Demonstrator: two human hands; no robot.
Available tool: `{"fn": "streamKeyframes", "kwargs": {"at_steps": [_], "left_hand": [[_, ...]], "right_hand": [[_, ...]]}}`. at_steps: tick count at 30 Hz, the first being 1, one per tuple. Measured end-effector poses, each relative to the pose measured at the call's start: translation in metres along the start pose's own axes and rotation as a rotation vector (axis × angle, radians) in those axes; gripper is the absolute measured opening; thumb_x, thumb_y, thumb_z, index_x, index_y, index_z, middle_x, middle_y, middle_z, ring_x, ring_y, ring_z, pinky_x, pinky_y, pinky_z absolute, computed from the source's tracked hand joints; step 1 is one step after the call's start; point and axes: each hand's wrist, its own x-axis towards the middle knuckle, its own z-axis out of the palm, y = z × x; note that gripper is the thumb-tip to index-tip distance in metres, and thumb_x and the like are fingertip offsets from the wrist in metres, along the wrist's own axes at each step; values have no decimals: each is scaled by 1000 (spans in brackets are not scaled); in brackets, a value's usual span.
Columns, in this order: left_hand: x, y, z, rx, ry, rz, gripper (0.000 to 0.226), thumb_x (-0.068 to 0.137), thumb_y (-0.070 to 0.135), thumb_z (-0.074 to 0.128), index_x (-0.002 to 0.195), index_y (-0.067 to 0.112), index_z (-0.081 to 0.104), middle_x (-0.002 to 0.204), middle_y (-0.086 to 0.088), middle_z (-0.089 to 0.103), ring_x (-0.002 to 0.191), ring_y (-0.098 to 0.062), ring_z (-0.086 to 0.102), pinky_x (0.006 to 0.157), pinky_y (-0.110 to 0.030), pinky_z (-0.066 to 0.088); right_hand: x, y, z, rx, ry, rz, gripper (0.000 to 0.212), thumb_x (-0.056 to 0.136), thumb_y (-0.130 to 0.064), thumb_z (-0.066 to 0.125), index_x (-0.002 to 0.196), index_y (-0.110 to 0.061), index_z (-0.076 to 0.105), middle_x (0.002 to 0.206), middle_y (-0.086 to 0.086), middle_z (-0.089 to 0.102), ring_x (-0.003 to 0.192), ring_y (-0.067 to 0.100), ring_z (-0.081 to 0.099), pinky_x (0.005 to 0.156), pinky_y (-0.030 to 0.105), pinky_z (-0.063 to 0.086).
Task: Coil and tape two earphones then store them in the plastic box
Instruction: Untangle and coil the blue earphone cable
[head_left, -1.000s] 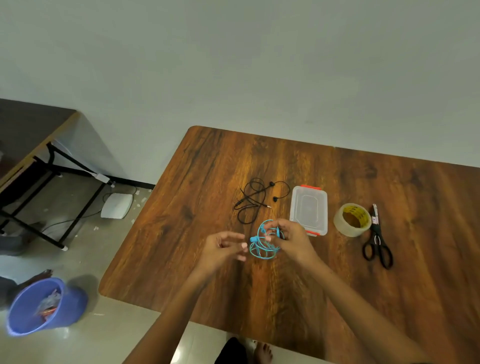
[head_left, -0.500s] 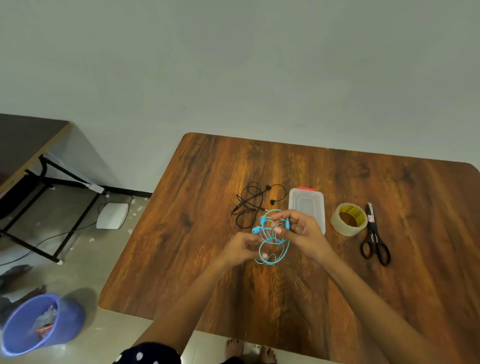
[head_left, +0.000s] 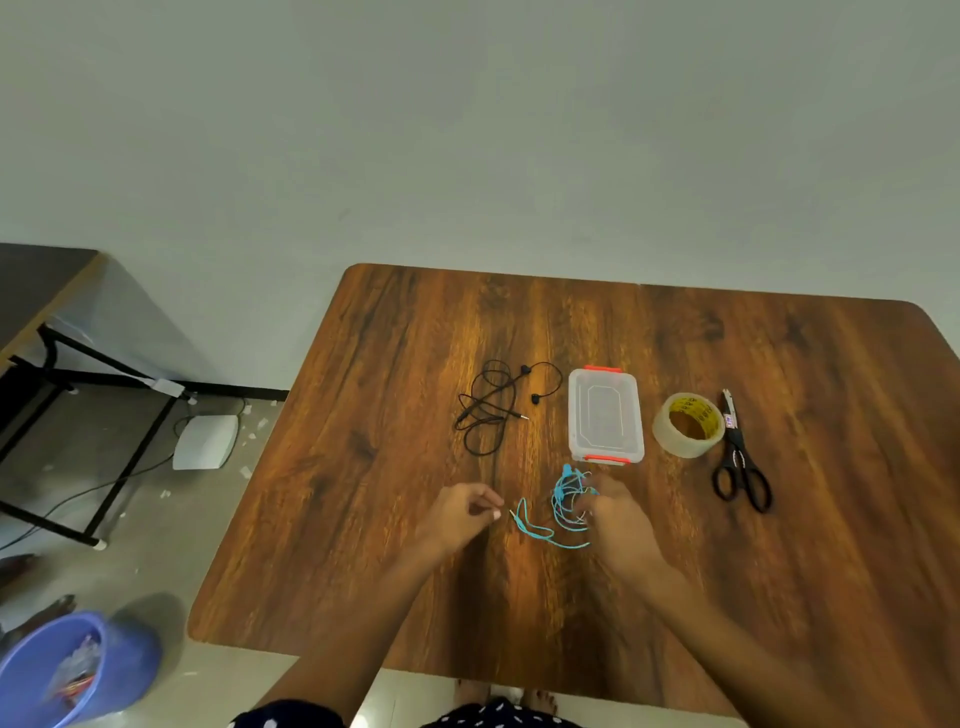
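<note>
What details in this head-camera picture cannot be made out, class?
Head view only:
- How the right hand grips the light-blue earphone cable: its fingers hide the coil.
- Print on the clear tape roll: too small.
- Contents of the blue plastic bucket: blurred, cut off by the edge.

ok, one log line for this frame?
right hand holds blue earphone | left hand empty beside plug | black earphone untouched | plastic box closed
</note>
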Motion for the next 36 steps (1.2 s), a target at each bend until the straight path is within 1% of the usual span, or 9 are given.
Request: {"fn": "streamKeyframes", "kwargs": {"at_steps": [3,6,10,18,22,25,29,33,36], "left_hand": [[-2,2,7,27,-23,-1,15,86,13,66,100,12,71,101,1,71,95,-7,65,90,-23,50],[-6,6,6,48,-18,17,14,87,12,65,100,12,71,100,2,71,94,-5,63,91,-21,49],[-9,7,1,39,-22,41,14,87,12,65,99,14,71,94,11,67,92,0,61,91,-22,49],[-14,32,-17,-33,28,242,42,77,21,77,117,21,66,116,13,65,107,3,59,93,-14,45],[-16,51,-30,-118,120,290,21,78,23,76,98,18,74,93,11,73,87,-1,67,78,-20,53],[-13,60,-42,-267,151,263,15,78,16,76,92,10,76,83,2,75,80,-10,71,72,-20,55],[-11,64,-56,-564,131,129,12,80,7,72,88,-2,73,72,-11,74,63,-17,70,59,-23,55],[-14,60,-73,-717,171,14,6,84,5,67,87,0,69,74,-9,74,63,-15,70,57,-21,56],[-19,63,-78,-671,115,21,17,83,14,69,98,7,70,87,-11,74,77,-18,71,64,-26,56]], "right_hand": [[-11,-14,26,-217,-38,-151,32,93,-18,56,125,-15,58,129,3,55,116,18,54,94,25,46],[-17,-15,45,-378,-171,-129,46,93,-30,54,136,-17,45,138,5,47,128,24,44,107,35,36],[-14,-15,48,-416,-163,-108,40,96,-14,49,136,-15,44,135,7,52,121,26,53,101,35,43],[-1,-43,-3,86,-155,-237,10,95,-14,52,102,-20,50,109,0,62,91,5,59,74,8,45],[3,-62,-30,297,-91,-264,15,93,-13,55,100,-25,51,92,-13,58,87,6,62,74,15,52],[6,-68,-39,345,-38,-268,22,93,-12,56,113,-21,53,91,-20,54,86,0,60,72,6,48],[10,-67,-44,351,15,-245,20,93,-10,55,111,-17,60,97,-13,57,88,3,59,73,6,47],[10,-61,-55,517,48,-154,18,93,-5,51,98,-14,66,93,-8,61,87,8,61,69,10,50],[14,-65,-59,651,19,-75,22,95,-4,48,95,-14,68,88,-6,65,78,3,63,61,11,50]]}}
